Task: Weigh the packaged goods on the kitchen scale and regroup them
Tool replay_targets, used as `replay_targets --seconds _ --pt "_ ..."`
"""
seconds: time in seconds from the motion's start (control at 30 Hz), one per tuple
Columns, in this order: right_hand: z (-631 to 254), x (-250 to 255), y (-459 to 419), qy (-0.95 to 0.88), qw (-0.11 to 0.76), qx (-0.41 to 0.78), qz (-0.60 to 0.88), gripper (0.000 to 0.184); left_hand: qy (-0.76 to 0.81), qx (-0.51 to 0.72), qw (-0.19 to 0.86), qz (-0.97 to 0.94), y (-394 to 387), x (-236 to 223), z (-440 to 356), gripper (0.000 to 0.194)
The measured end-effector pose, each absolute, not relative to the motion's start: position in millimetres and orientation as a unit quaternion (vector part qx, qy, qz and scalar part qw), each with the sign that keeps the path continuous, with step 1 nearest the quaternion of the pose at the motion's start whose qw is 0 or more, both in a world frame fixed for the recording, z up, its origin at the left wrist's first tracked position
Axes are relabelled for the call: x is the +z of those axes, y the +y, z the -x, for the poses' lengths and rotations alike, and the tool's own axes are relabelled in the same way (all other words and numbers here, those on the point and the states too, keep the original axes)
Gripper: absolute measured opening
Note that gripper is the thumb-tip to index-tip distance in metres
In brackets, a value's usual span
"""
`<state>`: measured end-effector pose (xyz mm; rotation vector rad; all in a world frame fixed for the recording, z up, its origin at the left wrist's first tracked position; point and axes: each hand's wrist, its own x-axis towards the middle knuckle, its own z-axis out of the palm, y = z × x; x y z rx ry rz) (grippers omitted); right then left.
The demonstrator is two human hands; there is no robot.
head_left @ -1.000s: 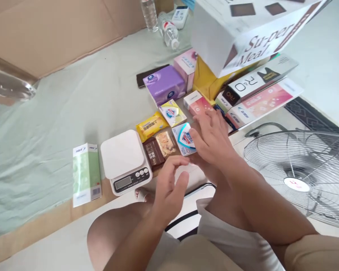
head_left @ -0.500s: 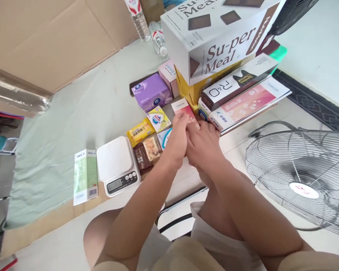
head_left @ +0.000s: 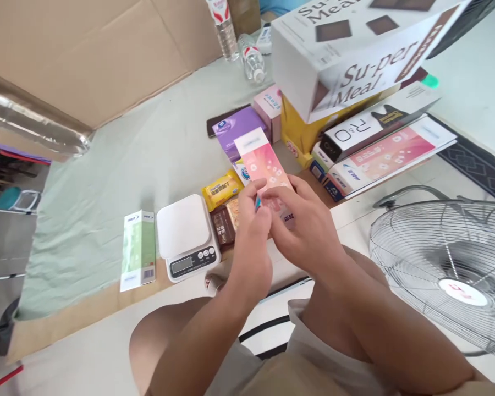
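Observation:
A narrow pink and white carton (head_left: 266, 163), printed with pale flowers, slants up from between my two hands. My left hand (head_left: 253, 223) has its fingers curled at the carton's left edge. On the other side, my right hand (head_left: 309, 228) grips the lower part, its fingers covering some of the print. Behind the carton are a purple tissue pack (head_left: 231, 132) and a mostly hidden yellow and white soap box (head_left: 242, 171). Left of my hands lie a yellow soap pack (head_left: 223, 190) and a dark brown packet (head_left: 223, 225).
A white kitchen scale (head_left: 185, 225) stands beside a green and white carton (head_left: 138, 250) on the cloth-covered table. A large Su-per Meal box (head_left: 355, 66) and stacked flat cartons (head_left: 391, 154) stand to the right, near a wire-caged fan (head_left: 445, 264). Water bottles (head_left: 251, 58) are at the back.
The pink carton has come up and shows more of its length above my hands. My hands have moved apart a little. The whole view has shifted.

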<state>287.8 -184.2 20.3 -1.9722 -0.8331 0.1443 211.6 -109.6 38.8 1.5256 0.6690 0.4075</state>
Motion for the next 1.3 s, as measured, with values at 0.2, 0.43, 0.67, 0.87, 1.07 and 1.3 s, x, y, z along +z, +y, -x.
replay_targets --seconds 0.2,0.43,0.67,0.87,1.07,1.3 --pt "-230.0 26.3 -147.7 -0.51 0.499 0.101 0.693 0.032 0.324 0.319 0.604 -0.655 -70.0 33.6 -126.5 0.042" --pt "-170.6 2.4 -106.0 -0.569 0.397 0.181 0.697 0.042 0.38 0.331 0.632 -0.589 -30.6 9.4 -63.0 0.054" --pt "-168.9 -11.3 -98.0 -0.536 0.395 0.036 0.746 0.032 0.364 0.418 0.421 -0.719 -2.4 -15.7 -27.1 0.061" --pt "-182.5 -25.2 -85.1 -0.552 0.405 -0.022 0.728 0.032 0.452 0.481 0.247 -0.71 35.4 -8.1 5.7 0.03" --pt "-167.2 -28.1 -82.8 -0.615 0.346 0.025 0.708 0.042 0.582 0.226 0.343 -0.702 62.2 -4.2 31.0 0.037" --pt "-154.6 -21.0 -83.4 -0.682 0.271 0.039 0.678 0.039 0.562 0.134 0.377 -0.724 64.0 -1.2 37.3 0.061"
